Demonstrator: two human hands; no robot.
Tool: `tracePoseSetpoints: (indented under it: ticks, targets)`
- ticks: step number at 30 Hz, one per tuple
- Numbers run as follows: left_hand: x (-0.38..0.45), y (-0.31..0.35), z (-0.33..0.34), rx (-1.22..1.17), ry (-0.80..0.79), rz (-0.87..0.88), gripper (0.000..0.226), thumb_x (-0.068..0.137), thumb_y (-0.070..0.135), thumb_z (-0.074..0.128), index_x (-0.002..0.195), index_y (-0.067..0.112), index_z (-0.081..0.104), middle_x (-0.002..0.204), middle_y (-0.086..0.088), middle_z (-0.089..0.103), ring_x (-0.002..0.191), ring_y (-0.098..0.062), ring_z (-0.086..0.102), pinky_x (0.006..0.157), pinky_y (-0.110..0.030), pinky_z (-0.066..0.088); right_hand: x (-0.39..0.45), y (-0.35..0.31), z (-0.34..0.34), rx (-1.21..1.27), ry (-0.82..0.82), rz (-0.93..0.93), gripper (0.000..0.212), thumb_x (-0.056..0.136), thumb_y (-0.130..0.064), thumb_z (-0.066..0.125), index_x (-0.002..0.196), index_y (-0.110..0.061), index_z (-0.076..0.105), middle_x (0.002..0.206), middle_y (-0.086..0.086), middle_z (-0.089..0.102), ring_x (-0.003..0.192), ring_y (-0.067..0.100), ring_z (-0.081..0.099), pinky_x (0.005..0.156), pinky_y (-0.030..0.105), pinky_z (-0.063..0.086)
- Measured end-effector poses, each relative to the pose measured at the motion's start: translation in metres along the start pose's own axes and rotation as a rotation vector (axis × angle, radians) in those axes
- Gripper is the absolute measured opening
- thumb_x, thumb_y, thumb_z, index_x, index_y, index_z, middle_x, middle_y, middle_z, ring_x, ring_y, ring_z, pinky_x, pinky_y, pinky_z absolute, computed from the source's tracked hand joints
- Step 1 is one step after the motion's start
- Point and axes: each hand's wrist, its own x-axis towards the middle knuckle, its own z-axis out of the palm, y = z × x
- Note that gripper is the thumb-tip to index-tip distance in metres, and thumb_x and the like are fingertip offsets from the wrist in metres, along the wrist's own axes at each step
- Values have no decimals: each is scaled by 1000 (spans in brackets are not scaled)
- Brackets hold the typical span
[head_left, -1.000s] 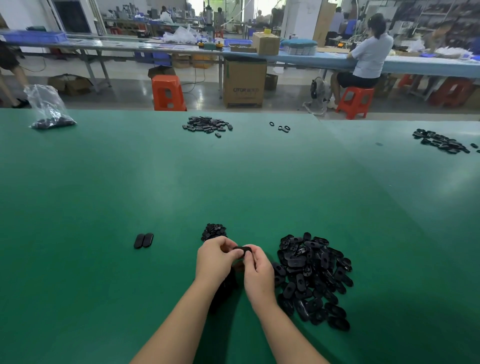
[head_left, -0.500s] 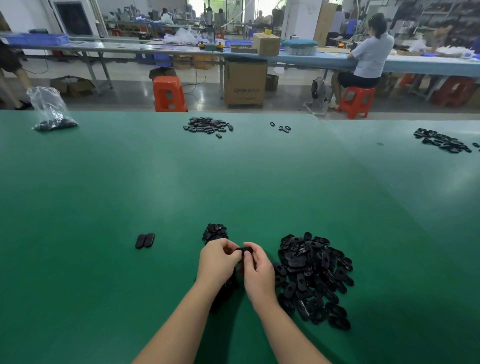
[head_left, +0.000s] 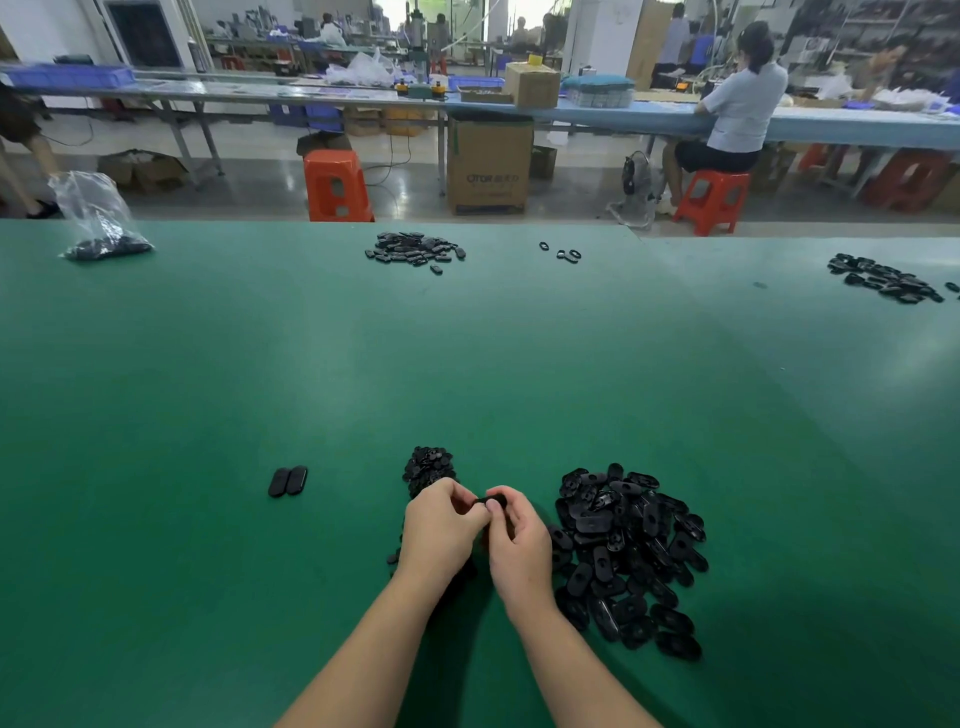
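- Two hands meet at the near middle of the green desk (head_left: 208, 389); the left hand (head_left: 441, 530) and the right hand (head_left: 519, 545) both pinch one small black piece (head_left: 491, 501) between curled fingers (head_left: 460, 499); the piece sits between the two hands, just above the desk.
- One clear plastic bag (head_left: 98, 228) lies at the far left of the desk; a dark heap of black parts fills its bottom, and its top stands crumpled.
- One cardboard box (head_left: 488, 166) stands on the floor beyond the desk's far edge; what it holds cannot be seen.
- A large pile (head_left: 628, 551) of black oval pieces lies just right of the right hand; a small pile (head_left: 428, 465) lies just beyond the left hand, partly hidden by it.
- Two flat ovals (head_left: 287, 481) lie side by side, touching, left of the hands.
- At the far edge lie a far pile (head_left: 415, 249), a few rings (head_left: 563, 253) to its right, and a far-right pile (head_left: 888, 278).
- Against the earlier frames, both hands keep the same spot and the same pinch on the piece; the piles, the ovals and the bag lie as they did.
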Motion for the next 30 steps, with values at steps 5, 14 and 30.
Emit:
tracePoseSetpoints:
  ticks: [5,14,30]
  targets:
    - [0,-8,-2,4,-37,82,8,85,22,68,80,25,63,76,9,67,72,-5,60,61,-18,44,0,1,2,-27,6,-16,15,101,-14,59,97,-27,65,94,-9,73,93,5,67,88,31,55]
    - [-3,-17,-3,215,-9,356,16,91,19,63,105,28,62,88,14,58,77,-4,54,69,-22,45,1,1,2,3,-7,11,16,102,-16,56,103,-26,68,99,-9,74,96,5,68,91,34,55]
    - [15,-101,-95,418,422,-147,20,90,34,67,98,15,68,90,1,54,73,-22,52,64,-32,43,-6,-6,2,-32,-41,21,15,104,-21,53,103,-31,64,75,-5,68,55,1,52,53,21,46]
